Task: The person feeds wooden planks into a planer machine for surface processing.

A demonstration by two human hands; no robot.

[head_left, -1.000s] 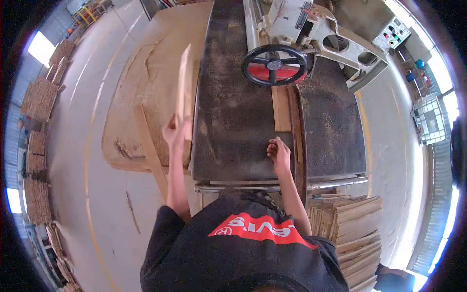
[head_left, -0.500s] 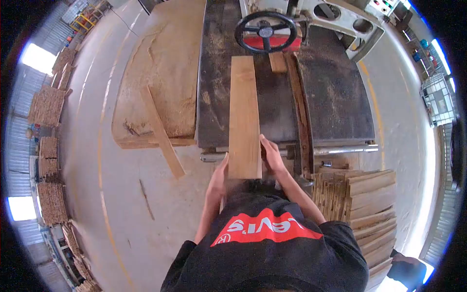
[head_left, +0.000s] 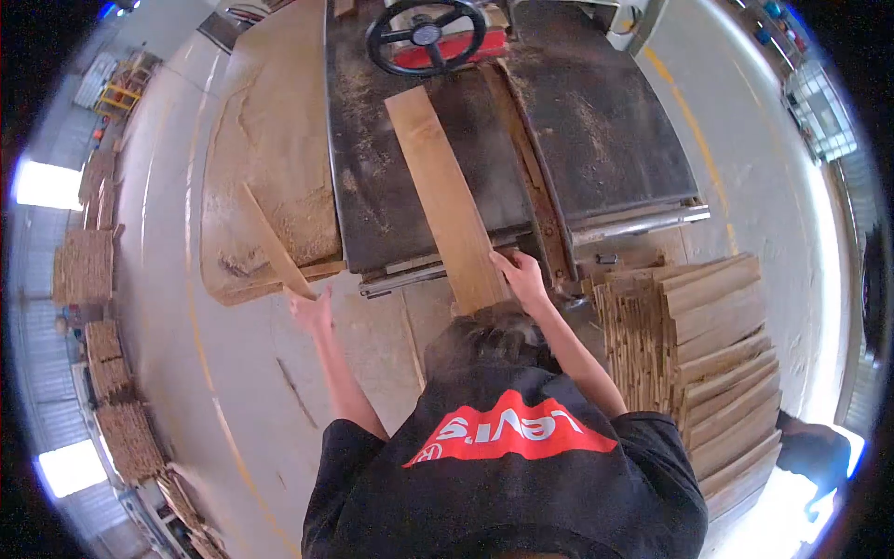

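A wide wooden board lies tilted across the dark machine table, its near end overhanging the front edge close to my body. My right hand grips the board's right edge near that end, thumb on top. Off to the left, my left hand is closed around the near end of a narrow wooden strip. The strip's far part rests on the dusty wooden sheets. A rusty metal fence runs along the table to the right of the board.
A black handwheel stands at the back of the machine table. Stacked boards rise to my right. A metal bar runs along the table's front edge. More lumber piles line the left wall. A person is partly visible at lower right.
My left hand has left the wide board and moved left onto the narrow strip. The board has turned, its far end swinging left, while my right hand stays on it. The view has shifted.
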